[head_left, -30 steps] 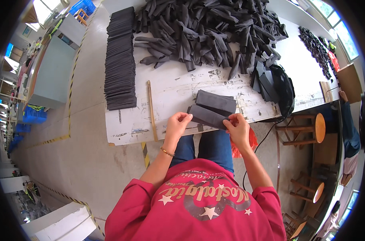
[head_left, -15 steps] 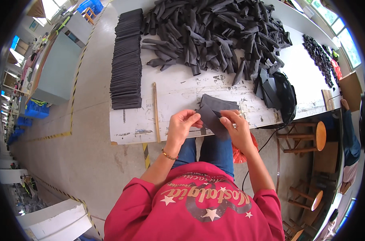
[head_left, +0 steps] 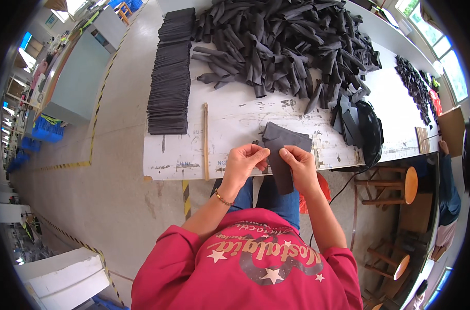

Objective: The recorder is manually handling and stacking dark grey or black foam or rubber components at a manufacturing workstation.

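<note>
Close in front of my body, at the table's near edge, I hold a dark grey fabric piece (head_left: 281, 175) that hangs down past the edge. My left hand (head_left: 245, 164) pinches it by its left side, thumb against fingers. On the other side my right hand (head_left: 301, 166) grips it between thumb and fingers. Just beyond the hands, other dark fabric pieces (head_left: 293, 137) lie flat on the white table (head_left: 235, 116), partly overlapped by the held one. A small dark scrap shows beside my left fingers.
A long, neat row of stacked dark pieces (head_left: 169, 88) lines the table's left side. Beside it lies a thin wooden stick (head_left: 205, 142). A big heap of loose dark fabric tubes (head_left: 286, 46) covers the back. At right sits a black bag (head_left: 372, 132); wooden stools (head_left: 411, 186) stand beyond.
The fabric piece has turned from a slant to hanging nearly straight down. My right hand has shifted its grip, and its thumb now lies on the piece's upper part.
</note>
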Demonstrator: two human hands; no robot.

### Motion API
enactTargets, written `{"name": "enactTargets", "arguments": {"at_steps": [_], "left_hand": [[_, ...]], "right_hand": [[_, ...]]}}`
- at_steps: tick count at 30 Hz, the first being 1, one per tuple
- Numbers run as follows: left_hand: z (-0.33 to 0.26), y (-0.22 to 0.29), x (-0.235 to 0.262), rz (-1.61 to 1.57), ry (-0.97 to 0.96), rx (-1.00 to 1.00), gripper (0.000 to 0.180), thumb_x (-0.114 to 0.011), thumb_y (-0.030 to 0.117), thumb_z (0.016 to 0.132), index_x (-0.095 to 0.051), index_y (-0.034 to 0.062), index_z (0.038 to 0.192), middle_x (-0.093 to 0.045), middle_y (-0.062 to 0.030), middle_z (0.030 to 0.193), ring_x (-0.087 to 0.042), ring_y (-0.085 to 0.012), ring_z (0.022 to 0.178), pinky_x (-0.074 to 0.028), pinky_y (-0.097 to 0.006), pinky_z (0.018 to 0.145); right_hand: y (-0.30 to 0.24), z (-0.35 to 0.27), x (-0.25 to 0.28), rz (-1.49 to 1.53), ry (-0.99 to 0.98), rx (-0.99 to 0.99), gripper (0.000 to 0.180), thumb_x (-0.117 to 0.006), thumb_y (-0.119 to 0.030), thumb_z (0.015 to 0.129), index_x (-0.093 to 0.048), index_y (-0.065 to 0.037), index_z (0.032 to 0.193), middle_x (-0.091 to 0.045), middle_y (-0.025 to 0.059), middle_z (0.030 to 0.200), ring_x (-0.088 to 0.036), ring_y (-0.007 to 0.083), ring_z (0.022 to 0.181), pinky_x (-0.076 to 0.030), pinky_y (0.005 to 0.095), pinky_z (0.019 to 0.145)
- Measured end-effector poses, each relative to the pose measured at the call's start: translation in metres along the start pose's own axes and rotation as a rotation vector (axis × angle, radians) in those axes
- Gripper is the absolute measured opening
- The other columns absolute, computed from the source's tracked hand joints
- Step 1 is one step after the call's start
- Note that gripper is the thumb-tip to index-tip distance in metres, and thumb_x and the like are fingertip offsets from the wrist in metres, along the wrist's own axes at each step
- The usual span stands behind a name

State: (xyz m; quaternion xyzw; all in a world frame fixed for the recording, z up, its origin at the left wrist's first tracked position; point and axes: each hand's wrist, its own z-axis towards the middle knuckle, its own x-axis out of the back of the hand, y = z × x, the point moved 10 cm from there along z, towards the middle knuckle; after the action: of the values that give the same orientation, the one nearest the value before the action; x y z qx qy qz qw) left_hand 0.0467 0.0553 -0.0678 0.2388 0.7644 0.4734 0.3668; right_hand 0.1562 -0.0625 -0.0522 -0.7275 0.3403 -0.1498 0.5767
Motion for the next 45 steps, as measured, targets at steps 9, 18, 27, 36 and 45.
{"name": "enactTargets", "arguments": {"at_steps": [9,18,27,36,45], "left_hand": [[0.002,-0.001,-0.006,-0.097,-0.122,-0.003,0.02,-0.068,0.018,0.092,-0.067,-0.0015,0.094,-0.067,-0.0064,0.077,-0.064,-0.0123,0.068,-0.053,-0.025,0.064],[0.003,-0.002,-0.002,-0.159,-0.159,0.031,0.022,-0.066,0.017,0.092,-0.07,-0.004,0.093,-0.069,-0.0087,0.079,-0.065,-0.0155,0.064,-0.055,-0.027,0.063],[0.003,-0.024,-0.001,-0.335,-0.155,0.177,0.022,-0.066,0.018,0.093,-0.068,-0.0038,0.096,-0.069,-0.0109,0.079,-0.067,-0.0178,0.065,-0.056,-0.029,0.061],[0.005,-0.016,0.023,-0.206,0.019,0.043,0.016,-0.067,0.012,0.091,-0.065,-0.0035,0.089,-0.067,-0.0114,0.076,-0.068,-0.0196,0.065,-0.058,-0.029,0.059],[-0.002,-0.051,0.026,-0.004,0.122,0.083,0.025,-0.07,0.022,0.089,-0.058,0.0011,0.089,-0.067,-0.0104,0.074,-0.064,-0.0171,0.056,-0.051,-0.025,0.05]], "right_hand": [[0.0,-0.004,-0.012,0.07,-0.054,-0.036,0.027,-0.066,-0.02,0.093,-0.068,0.003,0.108,-0.069,0.0021,0.089,-0.061,0.0063,0.079,-0.049,0.0217,0.072],[0.011,0.0,-0.019,0.094,-0.069,-0.09,0.025,-0.066,-0.019,0.093,-0.068,0.002,0.105,-0.068,0.0024,0.088,-0.061,0.0066,0.076,-0.05,0.0217,0.068],[0.018,0.009,-0.009,0.101,-0.005,-0.08,0.024,-0.066,-0.017,0.093,-0.068,0.003,0.105,-0.068,0.0039,0.087,-0.061,0.0078,0.074,-0.051,0.0225,0.066],[0.009,0.0,0.013,-0.152,0.002,-0.026,0.022,-0.064,-0.014,0.093,-0.066,0.003,0.106,-0.066,0.0033,0.082,-0.06,0.0093,0.072,-0.05,0.024,0.064],[0.005,-0.015,0.056,-0.628,0.18,0.111,0.012,-0.067,-0.009,0.087,-0.068,0.0,0.094,-0.063,0.0056,0.08,-0.059,0.0123,0.07,-0.048,0.0278,0.062]]}}
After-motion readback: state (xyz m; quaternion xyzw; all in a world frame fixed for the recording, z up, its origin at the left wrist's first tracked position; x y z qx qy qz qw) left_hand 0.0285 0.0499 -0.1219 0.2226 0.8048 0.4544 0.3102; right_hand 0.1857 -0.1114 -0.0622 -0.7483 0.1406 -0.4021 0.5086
